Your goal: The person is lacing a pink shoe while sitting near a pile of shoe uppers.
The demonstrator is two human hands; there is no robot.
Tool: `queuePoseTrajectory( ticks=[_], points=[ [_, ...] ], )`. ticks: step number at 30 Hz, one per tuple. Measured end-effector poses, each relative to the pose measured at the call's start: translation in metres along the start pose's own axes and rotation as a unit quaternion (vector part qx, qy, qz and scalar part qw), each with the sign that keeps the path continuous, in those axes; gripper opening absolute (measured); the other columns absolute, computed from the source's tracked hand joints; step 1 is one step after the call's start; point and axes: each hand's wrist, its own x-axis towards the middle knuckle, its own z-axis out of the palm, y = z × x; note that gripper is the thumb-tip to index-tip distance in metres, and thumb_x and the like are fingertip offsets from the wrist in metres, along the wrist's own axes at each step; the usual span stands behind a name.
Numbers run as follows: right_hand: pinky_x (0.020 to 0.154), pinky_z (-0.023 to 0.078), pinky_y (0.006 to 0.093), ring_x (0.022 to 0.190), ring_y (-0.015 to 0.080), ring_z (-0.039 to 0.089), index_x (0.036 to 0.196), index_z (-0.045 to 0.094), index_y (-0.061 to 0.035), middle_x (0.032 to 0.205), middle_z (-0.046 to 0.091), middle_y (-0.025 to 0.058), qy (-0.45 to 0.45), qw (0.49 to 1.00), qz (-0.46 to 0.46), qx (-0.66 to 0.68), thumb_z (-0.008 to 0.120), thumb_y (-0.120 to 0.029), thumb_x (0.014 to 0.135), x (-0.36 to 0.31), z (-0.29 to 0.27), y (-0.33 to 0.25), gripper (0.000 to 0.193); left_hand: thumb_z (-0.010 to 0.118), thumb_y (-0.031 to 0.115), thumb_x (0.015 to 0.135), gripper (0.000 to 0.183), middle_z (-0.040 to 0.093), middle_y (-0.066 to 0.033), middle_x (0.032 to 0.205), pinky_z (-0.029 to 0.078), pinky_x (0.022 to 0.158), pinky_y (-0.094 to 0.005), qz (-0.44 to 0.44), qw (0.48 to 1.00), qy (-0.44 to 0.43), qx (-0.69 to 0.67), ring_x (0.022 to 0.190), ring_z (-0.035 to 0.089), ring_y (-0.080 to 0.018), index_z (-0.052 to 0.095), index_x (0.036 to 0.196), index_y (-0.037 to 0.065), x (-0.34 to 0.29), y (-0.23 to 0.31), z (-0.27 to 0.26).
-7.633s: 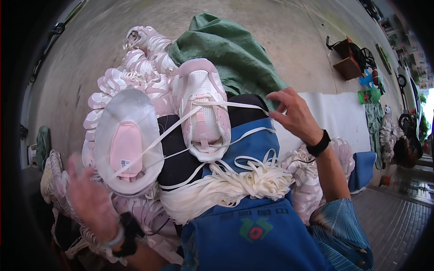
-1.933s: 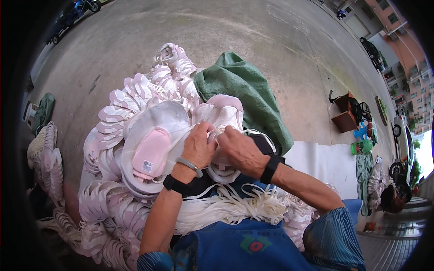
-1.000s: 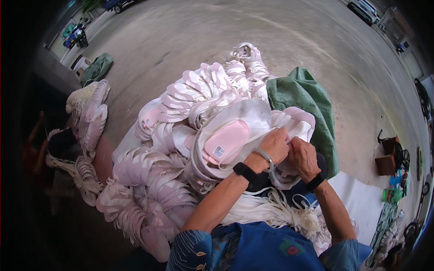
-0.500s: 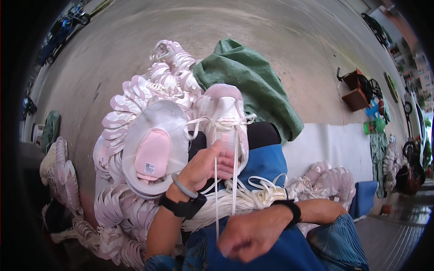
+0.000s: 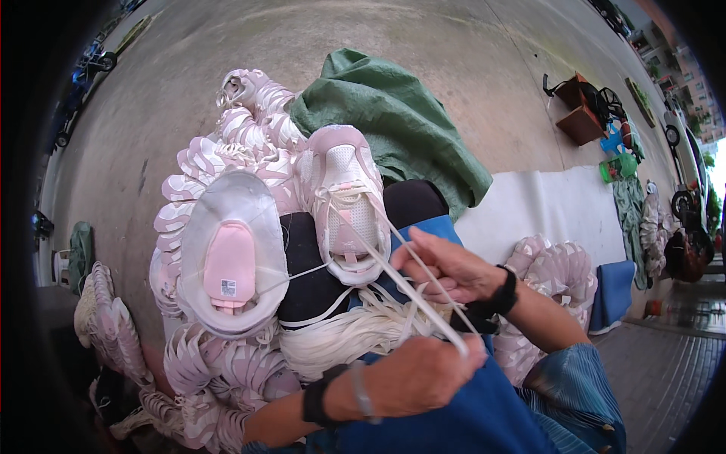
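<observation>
White shoelace [image 5: 412, 291] ran taut from the eyelets of a pink-and-white sneaker [image 5: 344, 200] down to the left hand [image 5: 423, 374], which was closed in a fist around the lace's lower end, knuckles up, just below and to the left of the right hand [image 5: 446, 268]. The right hand lay above the left, fingers curled and pinched on the same lace partway along its length, with a black band at its wrist. The sneaker rested toe-away just beyond the right hand's fingertips, upper side up, partly on a black cloth and a blue apron [image 5: 454, 412] over the person's lap. Beside the sneaker, farther left of both hands, a second shoe lay sole-side away with its pale pink insole [image 5: 229, 265] showing inside a white rim. A bundle of loose white laces [image 5: 340, 340] lay heaped directly above the left wrist, touching the apron. Beyond both shoes a pile of pink-and-white sneakers [image 5: 219, 151] spread over the concrete floor [image 5: 227, 45], and a crumpled green tarp [image 5: 386, 113] sat past the laced sneaker. More pink sneakers [image 5: 560, 265] lay to the right of the right forearm.
</observation>
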Motion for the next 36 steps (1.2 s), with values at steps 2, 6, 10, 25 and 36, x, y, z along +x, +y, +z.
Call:
queuePoseTrajectory(
  ticks=[2, 6, 10, 25, 36],
  points=[
    [0.03, 0.023, 0.0175, 0.035, 0.0025, 0.025, 0.103, 0.054, -0.003, 0.053, 0.031, -0.0067, 0.017, 1.0, 0.008, 0.019, 0.042, -0.044, 0.098, 0.016, 0.015, 0.006, 0.043, 0.049, 0.016, 0.094, 0.018, 0.051, -0.0129, 0.048, 0.047, 0.045, -0.0409, -0.118, 0.989, -0.051, 0.067, 0.045, 0.057, -0.032, 0.052, 0.086, 0.001, 0.007, 0.0, 0.019],
    [0.032, 0.024, 0.0162, 0.037, 0.0012, 0.031, 0.097, 0.057, -0.0036, 0.056, 0.037, -0.0077, 0.017, 0.999, -0.043, -0.002, 0.051, -0.038, 0.096, 0.029, 0.018, 0.007, 0.035, 0.052, 0.018, 0.093, 0.019, 0.054, -0.0154, 0.053, 0.047, 0.044, -0.0397, -0.109, 0.987, -0.085, 0.084, 0.05, 0.06, -0.0324, 0.052, 0.088, 0.0, 0.006, -0.016, 0.02],
    [0.037, 0.026, 0.0148, 0.045, -0.0013, 0.037, 0.091, 0.063, -0.007, 0.059, 0.042, -0.0091, -0.054, 0.951, 0.006, -0.303, 0.057, -0.032, 0.093, -0.02, 0.009, -0.023, 0.026, 0.052, 0.019, 0.093, 0.021, 0.062, -0.0147, 0.088, 0.051, 0.057, -0.0361, -0.224, 0.959, -0.169, -0.034, 0.069, 0.064, -0.0286, 0.058, 0.107, 0.004, -0.011, -0.016, -0.01],
    [0.043, 0.027, 0.0188, 0.05, 0.0019, 0.035, 0.091, 0.062, -0.0082, 0.066, 0.046, -0.007, -0.086, 0.932, -0.044, -0.35, 0.051, -0.032, 0.095, 0.0, 0.028, -0.008, 0.026, 0.056, 0.008, 0.084, 0.012, 0.056, -0.0146, 0.083, 0.045, 0.07, -0.0402, -0.238, 0.851, 0.251, 0.394, 0.075, 0.056, -0.0319, 0.055, 0.095, 0.003, -0.003, -0.126, -0.114],
    [0.04, 0.03, 0.0197, 0.048, 0.0027, 0.04, 0.093, 0.062, -0.0048, 0.065, 0.045, -0.0045, -0.153, 0.921, -0.05, -0.355, 0.049, -0.029, 0.097, -0.019, 0.013, -0.025, 0.028, 0.052, 0.015, 0.09, 0.011, 0.045, 0.0007, 0.058, 0.038, 0.031, -0.0236, -0.48, 0.798, 0.362, -0.031, 0.039, 0.041, -0.0081, 0.051, 0.089, 0.004, -0.003, -0.129, -0.124]
  ],
)
